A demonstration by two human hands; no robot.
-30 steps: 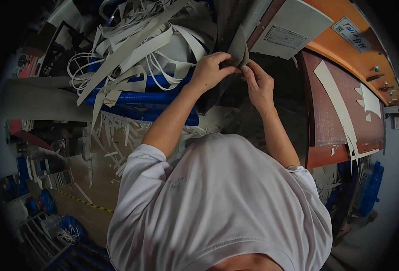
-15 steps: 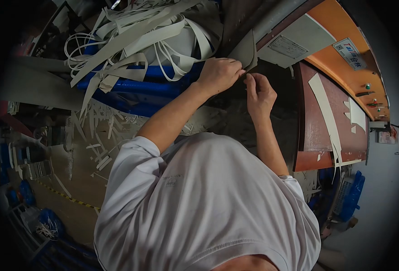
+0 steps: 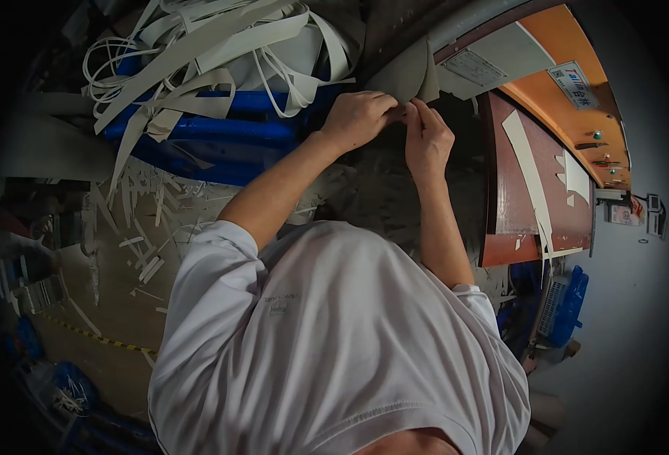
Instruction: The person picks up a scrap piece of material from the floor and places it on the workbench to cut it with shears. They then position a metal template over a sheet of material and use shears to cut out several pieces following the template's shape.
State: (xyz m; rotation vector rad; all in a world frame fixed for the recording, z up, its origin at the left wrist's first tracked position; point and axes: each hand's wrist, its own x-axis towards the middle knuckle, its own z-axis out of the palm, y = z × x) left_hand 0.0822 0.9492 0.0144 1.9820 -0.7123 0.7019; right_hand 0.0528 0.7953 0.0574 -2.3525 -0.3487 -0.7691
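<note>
A curved light grey sheet (image 3: 406,73) stands upright beside the machine, its lower edge meeting the fingers of both hands. My left hand (image 3: 358,120) is closed, with its fingertips pinched at that lower edge. Close by on the right, my right hand (image 3: 430,144) has its thumb and fingers pressed together at the sheet's bottom corner. The fingertips of the two hands nearly touch, and they partly hide the gripped edge.
Long pale strips (image 3: 255,38) are heaped over a blue container (image 3: 205,148) at upper left. On the right, a dark red table (image 3: 520,189) bears cut pieces beside an orange panel (image 3: 603,129). Scraps (image 3: 148,250) litter the floor; a blue bag (image 3: 569,307) is at lower right.
The surroundings have shifted left and slightly up in the view. My right hand's fingers have come up against the sheet's lower corner, closer to my left hand.
</note>
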